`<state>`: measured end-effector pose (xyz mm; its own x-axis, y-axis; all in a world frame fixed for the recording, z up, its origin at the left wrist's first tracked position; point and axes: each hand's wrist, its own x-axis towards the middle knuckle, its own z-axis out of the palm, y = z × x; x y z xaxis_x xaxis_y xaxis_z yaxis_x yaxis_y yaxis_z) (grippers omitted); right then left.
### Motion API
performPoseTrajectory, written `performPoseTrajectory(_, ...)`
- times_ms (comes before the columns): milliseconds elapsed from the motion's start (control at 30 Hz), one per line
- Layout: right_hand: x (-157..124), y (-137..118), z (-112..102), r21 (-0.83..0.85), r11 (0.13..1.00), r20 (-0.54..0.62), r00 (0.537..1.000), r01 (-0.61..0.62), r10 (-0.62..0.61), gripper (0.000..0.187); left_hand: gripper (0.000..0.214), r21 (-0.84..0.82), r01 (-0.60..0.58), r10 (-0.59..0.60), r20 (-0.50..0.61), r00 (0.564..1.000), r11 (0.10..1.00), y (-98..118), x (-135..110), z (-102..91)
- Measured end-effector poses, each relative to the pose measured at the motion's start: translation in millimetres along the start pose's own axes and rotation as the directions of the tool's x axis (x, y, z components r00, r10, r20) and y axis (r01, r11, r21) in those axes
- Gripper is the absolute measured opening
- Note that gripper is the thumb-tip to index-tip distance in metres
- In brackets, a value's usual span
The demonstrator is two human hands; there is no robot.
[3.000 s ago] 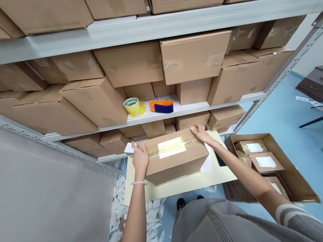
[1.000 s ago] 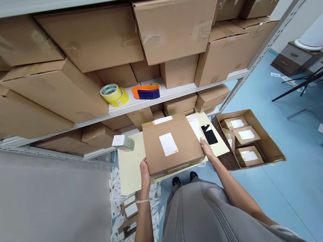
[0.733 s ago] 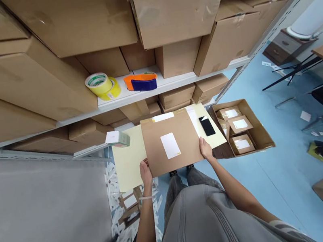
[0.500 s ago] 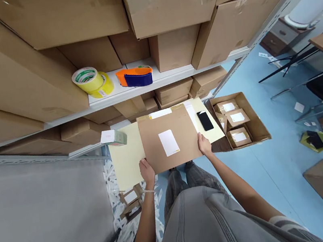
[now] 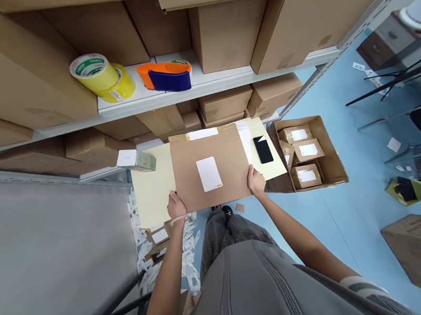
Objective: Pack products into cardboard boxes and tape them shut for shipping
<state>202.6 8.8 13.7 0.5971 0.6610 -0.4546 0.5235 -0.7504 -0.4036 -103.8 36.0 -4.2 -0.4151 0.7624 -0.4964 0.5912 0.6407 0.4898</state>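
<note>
A flat brown cardboard box with a white label on top lies over the pale yellow board. My left hand is closed on the box's near left corner. At the near right corner, my right hand grips the same box. To the right of the box, a black phone rests on the board beside some white paper. A small green and white carton sits at the board's left end.
On the shelf ahead are yellow tape rolls and an orange and blue tape dispenser, among stacked cartons. An open carton with small labelled boxes stands at right. Paper scraps cover the floor at left.
My view has shifted, so the shelf sits higher in it. Both hands keep their hold on the box, which now lies straighter along the board.
</note>
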Motion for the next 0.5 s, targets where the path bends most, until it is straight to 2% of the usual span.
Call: performPoseTrajectory(500,5.2,6.2,1.9,0.040,0.999,0.019,1.000,0.018,-0.018,0.078,0.071,-0.005,0.009,-0.009,-0.091,0.996,1.000,1.1,-1.5,6.6)
